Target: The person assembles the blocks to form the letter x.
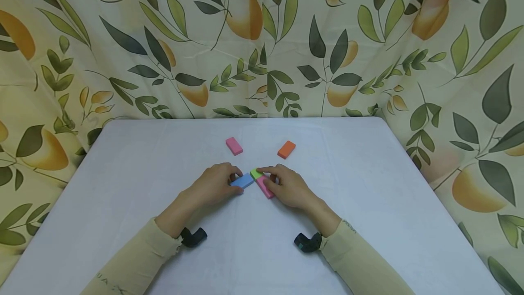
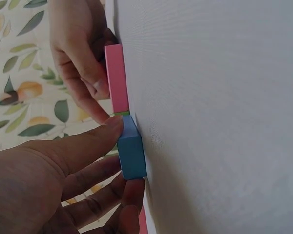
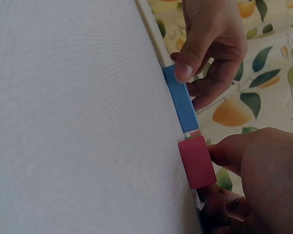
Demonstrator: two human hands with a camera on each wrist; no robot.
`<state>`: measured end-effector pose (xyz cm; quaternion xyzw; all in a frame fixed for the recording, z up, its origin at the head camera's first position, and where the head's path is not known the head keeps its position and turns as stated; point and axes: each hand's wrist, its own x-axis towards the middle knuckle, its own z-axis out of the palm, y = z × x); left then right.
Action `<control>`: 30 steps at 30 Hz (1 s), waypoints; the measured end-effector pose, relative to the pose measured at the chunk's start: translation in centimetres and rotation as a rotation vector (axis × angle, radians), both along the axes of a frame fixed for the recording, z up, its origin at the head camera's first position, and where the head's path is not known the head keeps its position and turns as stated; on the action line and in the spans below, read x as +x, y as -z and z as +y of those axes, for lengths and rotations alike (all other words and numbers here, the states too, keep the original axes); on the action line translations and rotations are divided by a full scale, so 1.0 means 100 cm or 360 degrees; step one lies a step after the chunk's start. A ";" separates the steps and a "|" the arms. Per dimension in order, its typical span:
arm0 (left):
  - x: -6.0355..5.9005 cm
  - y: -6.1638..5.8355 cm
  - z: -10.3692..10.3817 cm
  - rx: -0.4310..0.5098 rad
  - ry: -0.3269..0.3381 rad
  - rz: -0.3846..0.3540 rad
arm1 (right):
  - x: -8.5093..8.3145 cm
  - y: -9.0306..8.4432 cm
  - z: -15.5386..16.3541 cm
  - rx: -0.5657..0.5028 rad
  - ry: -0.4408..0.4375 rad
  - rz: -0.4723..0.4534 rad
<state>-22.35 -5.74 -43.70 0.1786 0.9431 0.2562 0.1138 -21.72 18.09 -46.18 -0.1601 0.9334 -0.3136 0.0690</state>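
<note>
Blue block: lying at mid-table; my left hand is pinching it between thumb and fingers.
Near pink block: my right hand is gripping it just beside the blue one.
Green block: sitting where both ends are meeting.
Doing it well: I judge I am needing slow, flat sliding, keeping ends flush.
Beyond: far pink block and orange block are lying apart on the white table.

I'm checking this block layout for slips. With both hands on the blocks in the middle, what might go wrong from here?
The left hand holds the blue block and the right hand holds the pink block, both crowding the green block. A small nudge from either hand may shift all three out of line. Fingers cover part of the pink block, so misalignment there may go unseen.
</note>
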 end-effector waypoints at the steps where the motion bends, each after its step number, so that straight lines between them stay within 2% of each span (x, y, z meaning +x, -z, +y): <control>1: 0.000 0.000 0.000 0.0000 -0.0001 -0.0003 | 0.000 0.000 0.000 0.0001 -0.0001 0.0000; 30: 0.000 0.001 0.005 0.0021 0.0004 0.0000 | 0.002 0.000 0.001 -0.0040 -0.0033 0.0039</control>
